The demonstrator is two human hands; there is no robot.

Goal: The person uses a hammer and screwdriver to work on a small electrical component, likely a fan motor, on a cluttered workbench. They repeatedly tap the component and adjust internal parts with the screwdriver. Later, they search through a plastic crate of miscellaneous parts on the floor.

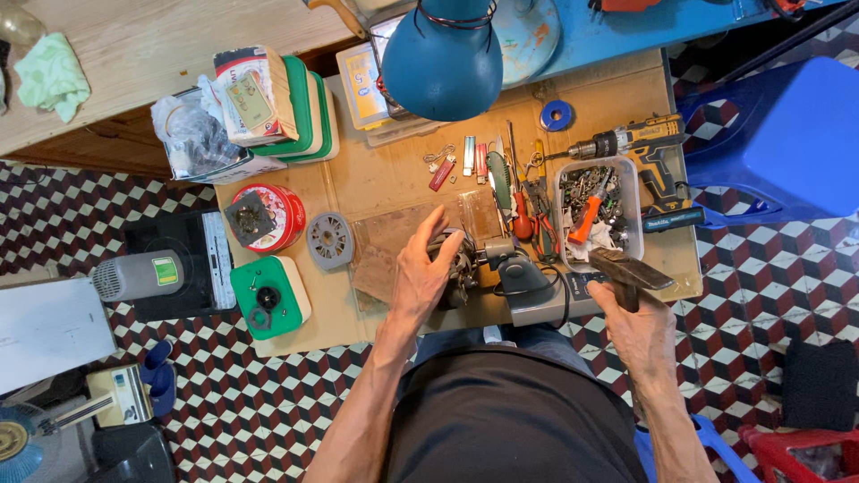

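My left hand rests on a dark round motor that sits on a grey fan base at the near edge of the low table. Its fingers wrap the top of the motor. My right hand grips the handle of a hammer, whose dark metal head is raised just right of the grey base. A black cord loops beside the base.
A clear tray of screws and bits, a cordless drill, screwdrivers and pliers lie at the right. A red tin, grey disc and green-lidded box are left. A blue lamp shade hangs overhead; a blue stool stands right.
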